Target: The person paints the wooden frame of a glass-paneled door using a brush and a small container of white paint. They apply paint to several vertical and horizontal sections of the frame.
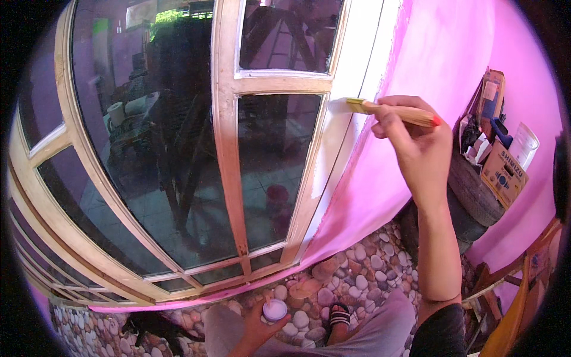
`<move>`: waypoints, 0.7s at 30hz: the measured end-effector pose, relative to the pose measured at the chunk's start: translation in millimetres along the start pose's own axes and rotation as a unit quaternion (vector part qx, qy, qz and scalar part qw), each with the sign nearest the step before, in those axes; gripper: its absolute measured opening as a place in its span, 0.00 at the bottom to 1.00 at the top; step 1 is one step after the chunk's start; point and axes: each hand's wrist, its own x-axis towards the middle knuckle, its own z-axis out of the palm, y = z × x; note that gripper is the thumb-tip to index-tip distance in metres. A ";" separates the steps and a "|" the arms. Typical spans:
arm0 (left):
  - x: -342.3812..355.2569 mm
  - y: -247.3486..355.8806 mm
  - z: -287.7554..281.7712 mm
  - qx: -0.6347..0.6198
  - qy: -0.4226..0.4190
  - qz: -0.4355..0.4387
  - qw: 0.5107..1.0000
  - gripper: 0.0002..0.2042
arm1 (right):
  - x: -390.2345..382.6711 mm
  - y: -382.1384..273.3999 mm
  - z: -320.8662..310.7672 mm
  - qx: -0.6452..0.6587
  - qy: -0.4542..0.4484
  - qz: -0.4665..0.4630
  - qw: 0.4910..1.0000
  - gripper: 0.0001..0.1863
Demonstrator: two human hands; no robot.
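My right hand [410, 128] is raised and grips a wooden-handled paintbrush [395, 112] with a red handle tip. Its white-loaded bristles press on the window frame's right upright [345, 128], where fresh white paint covers the bare wood. Low down, my left hand [259, 327] holds a small round paint can [275, 309] with white paint, resting near my knee. The wooden window frame [229, 149] has dark glass panes [273, 160] with reflections.
A pink wall [440, 47] runs to the right of the window. Below it is a pebble-patterned wall band [363, 268]. At the right stand stacked tyres [476, 190] with cardboard boxes [504, 172] and clutter on top. A sandalled foot [339, 315] shows at the bottom.
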 end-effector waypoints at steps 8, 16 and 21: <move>-2.4 -7.7 -0.7 -0.018 0.005 -0.018 1.000 0.35 | -28.5 12.8 -1.3 -0.023 -0.106 0.085 0.990 0.07; -6.7 -14.2 -5.1 -0.007 -0.007 -0.061 0.998 0.33 | -19.7 10.7 0.4 0.019 0.026 0.032 0.999 0.08; -5.8 -15.8 -0.1 -0.013 0.001 -0.056 0.998 0.32 | -51.3 25.1 1.0 -0.012 -0.091 0.050 0.995 0.05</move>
